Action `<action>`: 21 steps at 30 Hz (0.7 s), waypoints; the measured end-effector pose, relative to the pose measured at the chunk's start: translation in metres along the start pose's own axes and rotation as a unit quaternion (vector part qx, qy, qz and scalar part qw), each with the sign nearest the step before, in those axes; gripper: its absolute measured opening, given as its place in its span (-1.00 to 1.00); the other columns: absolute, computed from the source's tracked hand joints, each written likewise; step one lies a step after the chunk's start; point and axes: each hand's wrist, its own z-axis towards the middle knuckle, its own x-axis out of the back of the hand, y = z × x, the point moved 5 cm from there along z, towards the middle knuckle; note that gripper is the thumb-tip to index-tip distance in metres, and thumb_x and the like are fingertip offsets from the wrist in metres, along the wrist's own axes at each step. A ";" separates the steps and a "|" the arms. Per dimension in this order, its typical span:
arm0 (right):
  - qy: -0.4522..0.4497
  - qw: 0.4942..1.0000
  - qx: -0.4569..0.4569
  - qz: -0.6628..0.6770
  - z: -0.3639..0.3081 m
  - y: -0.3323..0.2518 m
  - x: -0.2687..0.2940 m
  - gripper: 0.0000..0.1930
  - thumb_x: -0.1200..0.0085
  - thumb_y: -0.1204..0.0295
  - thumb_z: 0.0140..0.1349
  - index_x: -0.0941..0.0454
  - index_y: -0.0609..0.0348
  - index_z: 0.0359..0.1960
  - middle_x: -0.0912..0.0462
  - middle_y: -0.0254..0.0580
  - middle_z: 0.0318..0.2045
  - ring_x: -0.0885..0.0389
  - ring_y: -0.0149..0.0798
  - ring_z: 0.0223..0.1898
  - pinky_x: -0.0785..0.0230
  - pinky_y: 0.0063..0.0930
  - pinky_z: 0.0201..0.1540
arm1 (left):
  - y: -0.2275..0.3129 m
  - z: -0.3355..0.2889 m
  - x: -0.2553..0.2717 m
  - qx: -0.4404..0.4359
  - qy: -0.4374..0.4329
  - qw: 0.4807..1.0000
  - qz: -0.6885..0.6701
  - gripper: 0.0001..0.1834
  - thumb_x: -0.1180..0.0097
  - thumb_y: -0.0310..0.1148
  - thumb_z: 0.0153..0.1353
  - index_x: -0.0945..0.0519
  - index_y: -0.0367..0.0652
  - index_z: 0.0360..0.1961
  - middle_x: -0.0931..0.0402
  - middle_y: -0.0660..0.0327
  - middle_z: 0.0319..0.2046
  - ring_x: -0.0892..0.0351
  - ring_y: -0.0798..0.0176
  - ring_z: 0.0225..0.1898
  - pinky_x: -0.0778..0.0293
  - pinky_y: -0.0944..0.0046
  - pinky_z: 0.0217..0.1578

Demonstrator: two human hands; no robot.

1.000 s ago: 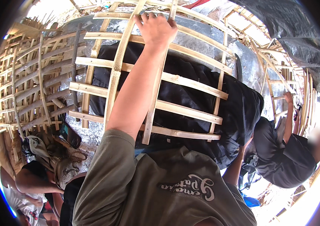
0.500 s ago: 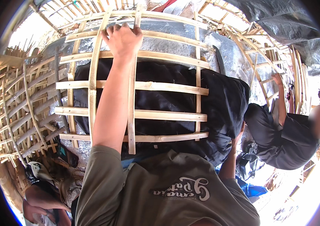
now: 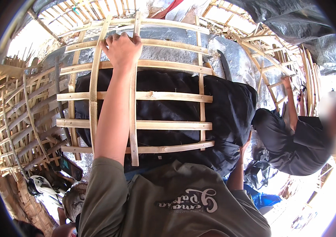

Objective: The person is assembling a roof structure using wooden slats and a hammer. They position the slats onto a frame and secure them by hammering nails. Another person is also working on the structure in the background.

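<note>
A pale bamboo lattice frame [image 3: 176, 125], made of crossed split slats, lies over my lap in front of my black trousers [image 3: 233, 106]. My left hand [image 3: 122, 49] reaches across it with the arm outstretched, its fingers curled over a slat near the far end, between two lengthwise strips. Beside my right knee, at the frame's right, my right hand [image 3: 246, 145] hangs low against the black cloth. Its fingers are mostly hidden, and whether it holds anything does not show.
Silver-grey sheeting [image 3: 164, 34] covers the ground, with a dark curved blade [image 3: 224, 65] on it. Woven bamboo panels [image 3: 21, 118] stand left. A co-worker in black [image 3: 298, 138] sits right, one hand on another bamboo frame [image 3: 270, 59]. Blue plastic [image 3: 263, 199] lies near my right elbow.
The lattice and my left hand sit slightly lower and further left in view, the hand still on the same slat. At lower left, another person's limbs have shifted.
</note>
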 end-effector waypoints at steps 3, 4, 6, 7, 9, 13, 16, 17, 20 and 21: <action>-0.027 0.999 -0.038 -0.013 -0.001 0.001 -0.001 -0.83 0.17 0.47 0.42 -0.32 0.14 0.00 -0.65 -0.08 -0.32 -0.60 -0.38 -0.36 -0.46 -0.54 -0.30 | 0.002 0.002 -0.001 0.004 -0.024 0.999 0.021 -0.48 0.02 0.10 0.30 -0.73 -0.13 -0.17 -0.62 0.01 -0.08 -0.43 -0.06 0.18 0.00 -0.25 0.35; -0.034 0.998 -0.036 -0.041 0.000 0.000 -0.001 -0.84 0.17 0.48 0.42 -0.32 0.13 -0.01 -0.65 -0.07 -0.32 -0.61 -0.37 -0.35 -0.46 -0.54 -0.30 | 0.000 0.001 0.000 0.003 -0.012 1.000 0.010 -0.50 0.01 0.06 0.28 -0.73 -0.16 -0.23 -0.63 -0.01 -0.10 -0.44 -0.07 0.16 -0.01 -0.26 0.33; -0.032 0.997 -0.025 -0.058 0.001 -0.002 0.001 -0.81 0.15 0.48 0.41 -0.31 0.14 0.02 -0.65 -0.07 -0.31 -0.61 -0.37 -0.34 -0.46 -0.53 -0.28 | -0.002 0.000 0.001 -0.004 0.016 1.000 -0.014 -0.53 -0.03 -0.01 0.24 -0.72 -0.23 -0.33 -0.64 -0.03 -0.13 -0.46 -0.09 0.12 -0.02 -0.28 0.31; -0.030 0.998 -0.021 -0.060 -0.001 -0.003 0.001 -0.80 0.13 0.48 0.40 -0.31 0.15 0.03 -0.66 -0.07 -0.30 -0.61 -0.37 -0.33 -0.46 -0.53 -0.27 | -0.002 -0.001 0.002 -0.009 0.040 0.999 -0.012 -0.53 -0.02 -0.01 0.25 -0.72 -0.23 -0.33 -0.64 -0.03 -0.11 -0.45 -0.09 0.12 -0.01 -0.29 0.32; -0.026 0.998 -0.015 -0.059 -0.004 -0.003 0.000 -0.76 0.11 0.48 0.39 -0.30 0.16 0.06 -0.66 -0.06 -0.29 -0.62 -0.36 -0.31 -0.47 -0.52 -0.25 | 0.000 -0.001 0.001 -0.011 0.041 0.999 -0.006 -0.53 -0.02 -0.01 0.25 -0.73 -0.23 -0.32 -0.63 -0.02 -0.10 -0.45 -0.09 0.12 0.00 -0.30 0.32; -0.019 0.998 -0.009 -0.051 -0.013 -0.005 0.001 -0.69 0.06 0.48 0.37 -0.28 0.18 0.11 -0.67 -0.06 -0.27 -0.63 -0.36 -0.28 -0.47 -0.51 -0.22 | 0.000 0.000 -0.002 -0.012 0.035 0.999 -0.007 -0.53 -0.01 0.00 0.26 -0.73 -0.22 -0.32 -0.64 -0.02 -0.10 -0.45 -0.08 0.12 0.01 -0.31 0.33; -0.017 0.999 -0.003 -0.051 -0.019 -0.007 0.000 -0.64 0.02 0.48 0.35 -0.27 0.19 0.15 -0.68 -0.06 -0.25 -0.63 -0.35 -0.26 -0.48 -0.50 -0.19 | 0.000 0.000 -0.001 -0.011 0.025 1.000 -0.001 -0.52 0.00 0.02 0.27 -0.73 -0.20 -0.32 -0.64 0.00 -0.10 -0.46 -0.08 0.12 0.00 -0.30 0.32; -0.017 0.998 0.000 -0.052 -0.020 -0.008 0.001 -0.62 0.01 0.48 0.34 -0.27 0.20 0.17 -0.68 -0.06 -0.25 -0.64 -0.35 -0.25 -0.48 -0.49 -0.18 | 0.001 0.001 0.000 -0.008 0.021 1.000 0.002 -0.52 0.00 0.02 0.27 -0.73 -0.20 -0.32 -0.64 0.00 -0.10 -0.46 -0.08 0.12 -0.01 -0.29 0.32; -0.020 0.998 0.015 -0.058 -0.024 -0.013 0.002 -0.56 -0.03 0.48 0.32 -0.26 0.22 0.21 -0.68 -0.06 -0.23 -0.64 -0.34 -0.23 -0.48 -0.48 -0.15 | 0.001 0.000 0.001 -0.008 0.023 1.000 0.011 -0.51 0.01 0.04 0.27 -0.73 -0.18 -0.31 -0.64 0.01 -0.10 -0.46 -0.07 0.12 -0.02 -0.28 0.31; -0.023 0.998 0.021 -0.060 -0.025 -0.015 0.001 -0.54 -0.04 0.48 0.32 -0.25 0.22 0.22 -0.69 -0.06 -0.23 -0.64 -0.34 -0.22 -0.48 -0.48 -0.14 | 0.001 0.000 0.002 -0.011 0.032 0.999 0.013 -0.51 0.01 0.04 0.27 -0.73 -0.17 -0.31 -0.64 0.02 -0.09 -0.46 -0.06 0.12 -0.02 -0.27 0.31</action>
